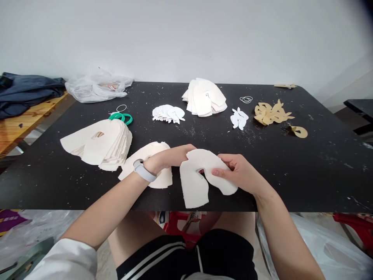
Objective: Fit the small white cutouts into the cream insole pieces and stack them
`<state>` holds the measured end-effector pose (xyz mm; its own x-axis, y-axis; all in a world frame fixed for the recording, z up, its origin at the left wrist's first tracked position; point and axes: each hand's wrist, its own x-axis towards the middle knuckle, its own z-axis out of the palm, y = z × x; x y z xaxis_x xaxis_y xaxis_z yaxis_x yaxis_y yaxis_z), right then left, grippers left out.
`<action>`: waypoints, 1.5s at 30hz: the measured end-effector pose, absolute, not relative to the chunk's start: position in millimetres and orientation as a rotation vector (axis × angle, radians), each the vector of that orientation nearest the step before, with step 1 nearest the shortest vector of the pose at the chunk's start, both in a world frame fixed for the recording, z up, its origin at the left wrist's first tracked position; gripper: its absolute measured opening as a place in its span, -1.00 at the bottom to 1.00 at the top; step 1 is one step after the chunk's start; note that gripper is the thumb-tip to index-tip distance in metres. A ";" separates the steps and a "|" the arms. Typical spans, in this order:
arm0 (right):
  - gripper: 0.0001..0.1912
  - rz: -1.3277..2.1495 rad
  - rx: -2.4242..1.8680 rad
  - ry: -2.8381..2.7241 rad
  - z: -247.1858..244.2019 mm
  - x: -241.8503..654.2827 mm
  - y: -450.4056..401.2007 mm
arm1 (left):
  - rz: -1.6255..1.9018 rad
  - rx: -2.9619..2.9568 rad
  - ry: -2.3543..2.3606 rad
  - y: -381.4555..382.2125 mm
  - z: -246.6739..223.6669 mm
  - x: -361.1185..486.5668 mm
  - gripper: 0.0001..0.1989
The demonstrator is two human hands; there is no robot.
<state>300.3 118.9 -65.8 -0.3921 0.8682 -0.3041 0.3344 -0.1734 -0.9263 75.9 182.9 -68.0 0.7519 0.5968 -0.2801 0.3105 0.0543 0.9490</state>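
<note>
An off-white, arch-shaped piece point(194, 182) of thick, soft-looking sheet, with a small hole and a slit at its middle, is raised near the table's front edge. My right hand point(237, 171) grips its right side, thumb on the front face and fingers behind. My left hand point(179, 154) reaches behind the piece's upper left; its fingers are hidden. Under my left wrist lie similar off-white cut pieces point(163, 179). Farther left is a thick stack of such pieces point(99, 146), close to a pair of green-handled scissors point(127, 119).
On the black table point(291, 175) are a fanned off-white stack point(205, 97), small white cutouts point(169, 112), more white cutouts point(239, 118), tan cutouts point(271, 112), a single tan piece point(299, 132), and pale rings point(246, 99). A plastic bag point(97, 87) sits back left.
</note>
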 end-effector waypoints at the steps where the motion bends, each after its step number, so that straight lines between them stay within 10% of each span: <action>1: -0.66 1.606 -1.363 -1.649 -65.5 300.4 118.6 | 0.238 1.549 0.742 183.0 -67.8 76.2 -0.97; 45: -0.69 1.639 -1.441 -1.660 -63.8 295.8 117.5 | 0.130 1.486 0.657 188.3 -67.4 77.6 -0.83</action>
<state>295.8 117.5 -63.8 -0.3908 0.8437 -0.3680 0.3786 -0.2171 -0.8997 77.6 188.3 -67.4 0.8215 0.4684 -0.3253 0.3096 0.1126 0.9442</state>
